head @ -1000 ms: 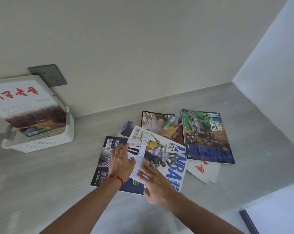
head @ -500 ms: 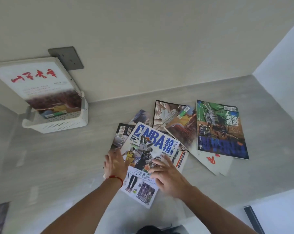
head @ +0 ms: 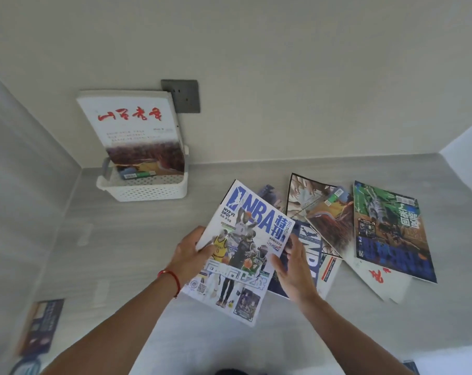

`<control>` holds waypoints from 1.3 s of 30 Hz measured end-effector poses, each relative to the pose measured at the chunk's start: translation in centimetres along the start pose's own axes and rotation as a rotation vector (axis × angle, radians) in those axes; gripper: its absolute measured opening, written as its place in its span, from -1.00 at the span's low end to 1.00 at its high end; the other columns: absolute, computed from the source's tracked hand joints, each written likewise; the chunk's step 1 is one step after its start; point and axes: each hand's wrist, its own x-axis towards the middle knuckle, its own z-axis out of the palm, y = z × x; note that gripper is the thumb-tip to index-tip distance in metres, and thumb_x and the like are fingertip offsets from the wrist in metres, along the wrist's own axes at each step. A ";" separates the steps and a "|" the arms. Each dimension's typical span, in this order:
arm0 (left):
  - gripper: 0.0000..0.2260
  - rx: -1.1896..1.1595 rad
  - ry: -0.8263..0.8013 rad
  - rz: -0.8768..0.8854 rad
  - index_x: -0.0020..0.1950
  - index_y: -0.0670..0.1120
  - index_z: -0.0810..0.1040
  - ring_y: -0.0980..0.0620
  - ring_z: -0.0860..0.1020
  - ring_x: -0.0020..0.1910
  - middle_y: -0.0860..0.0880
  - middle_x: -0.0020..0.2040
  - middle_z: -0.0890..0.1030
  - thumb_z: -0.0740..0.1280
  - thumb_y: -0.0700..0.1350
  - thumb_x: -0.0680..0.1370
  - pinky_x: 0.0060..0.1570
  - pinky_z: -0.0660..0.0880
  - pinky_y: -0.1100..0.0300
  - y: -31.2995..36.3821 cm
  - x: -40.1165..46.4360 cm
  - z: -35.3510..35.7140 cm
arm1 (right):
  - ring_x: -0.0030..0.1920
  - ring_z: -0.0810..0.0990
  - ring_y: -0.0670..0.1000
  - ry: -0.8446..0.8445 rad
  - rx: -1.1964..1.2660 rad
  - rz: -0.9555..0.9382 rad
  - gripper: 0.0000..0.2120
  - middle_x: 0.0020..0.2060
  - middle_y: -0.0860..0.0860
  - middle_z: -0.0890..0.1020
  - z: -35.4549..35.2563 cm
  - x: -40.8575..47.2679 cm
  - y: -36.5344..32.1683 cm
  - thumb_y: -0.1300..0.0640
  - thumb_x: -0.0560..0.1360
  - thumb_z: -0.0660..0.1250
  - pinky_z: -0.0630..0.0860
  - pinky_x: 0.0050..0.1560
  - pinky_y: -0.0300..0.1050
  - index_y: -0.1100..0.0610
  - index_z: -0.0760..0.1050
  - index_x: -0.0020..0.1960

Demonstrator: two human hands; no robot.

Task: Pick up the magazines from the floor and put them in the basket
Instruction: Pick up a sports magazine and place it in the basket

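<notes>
Here both hands hold the NBA magazine [head: 243, 247] above the floor [head: 148, 253]: left hand [head: 190, 255] grips its left edge, right hand [head: 293, 266] its right. More magazines [head: 386, 234] lie spread just right. The basket [head: 145, 186], by the wall, holds one upright.

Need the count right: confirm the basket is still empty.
No, the white basket already holds an upright magazine with red characters.

Both bare forearms reach forward, the left hand [head: 190, 255], a red string at its wrist, gripping the NBA magazine [head: 243, 255] at its left edge with the thumb on the cover, the right hand [head: 294, 269] clasping its right edge.
</notes>
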 end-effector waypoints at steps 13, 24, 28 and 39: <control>-0.90 -0.157 0.368 0.149 0.00 0.06 0.57 -0.15 0.71 -0.01 -0.06 0.00 0.73 0.28 -0.01 0.67 0.06 0.63 -0.17 1.9 4.4 -21.2 | -0.03 0.70 -0.03 0.007 0.189 -0.229 -0.91 -0.03 -0.06 0.71 4.0 11.5 -25.1 0.19 0.61 0.33 0.62 -0.02 -0.03 0.07 0.59 0.07; -0.91 0.029 0.709 0.109 0.02 -0.11 0.67 -0.13 0.72 -0.05 -0.13 0.01 0.75 0.38 -0.15 0.58 0.11 0.64 -0.05 4.0 13.0 -30.2 | -0.20 0.64 0.06 0.159 -0.115 -0.358 -0.87 -0.14 0.00 0.75 7.9 20.4 -35.0 0.16 0.57 0.33 0.56 -0.11 -0.15 0.11 0.67 -0.02; -0.93 -0.013 0.736 0.052 -0.05 -0.06 0.68 -0.12 0.73 -0.06 -0.12 -0.02 0.76 0.40 -0.19 0.54 0.10 0.65 -0.07 2.1 15.0 -30.4 | -0.17 0.68 0.02 0.138 -0.076 -0.324 -0.84 -0.12 0.00 0.77 9.9 22.0 -34.2 0.16 0.57 0.33 0.50 -0.19 -0.25 0.10 0.69 0.03; -0.89 -0.015 0.738 0.013 0.00 -0.18 0.72 -0.10 0.68 -0.03 -0.14 0.01 0.74 0.40 -0.23 0.55 0.11 0.57 0.12 -1.0 18.1 -28.8 | -0.15 0.67 0.12 0.157 -0.093 -0.153 -0.86 -0.14 0.04 0.75 13.9 24.3 -30.6 0.19 0.55 0.36 0.55 -0.21 -0.15 0.16 0.70 -0.06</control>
